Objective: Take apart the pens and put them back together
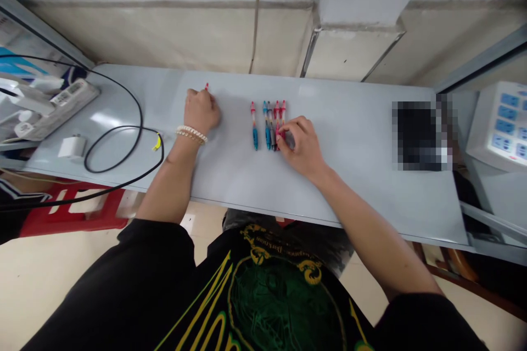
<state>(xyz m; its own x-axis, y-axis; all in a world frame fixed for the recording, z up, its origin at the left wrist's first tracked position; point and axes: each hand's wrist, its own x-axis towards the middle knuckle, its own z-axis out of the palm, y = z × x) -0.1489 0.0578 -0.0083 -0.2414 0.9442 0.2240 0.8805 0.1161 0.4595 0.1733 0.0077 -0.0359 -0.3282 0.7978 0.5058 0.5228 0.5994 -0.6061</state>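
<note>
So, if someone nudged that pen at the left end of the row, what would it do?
The pen would probably roll if pushed sideways, since its barrel looks slim and round. It might slide too, as the table looks smooth and shiny. It's likely light and stiff, judging by its thin, straight body.

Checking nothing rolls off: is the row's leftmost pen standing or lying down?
Lying down; the pen shows its full length against the tabletop.

Frame centre: I note a red-topped pen [254,127] with blue lower barrel, lying flat, slightly apart. Just right, near-parallel and close together: blue pen [267,125], grey pen [272,128], two red pens [277,118], partly covered. Upper left of centre: sixth pen [207,86], only its red end visible.
</note>
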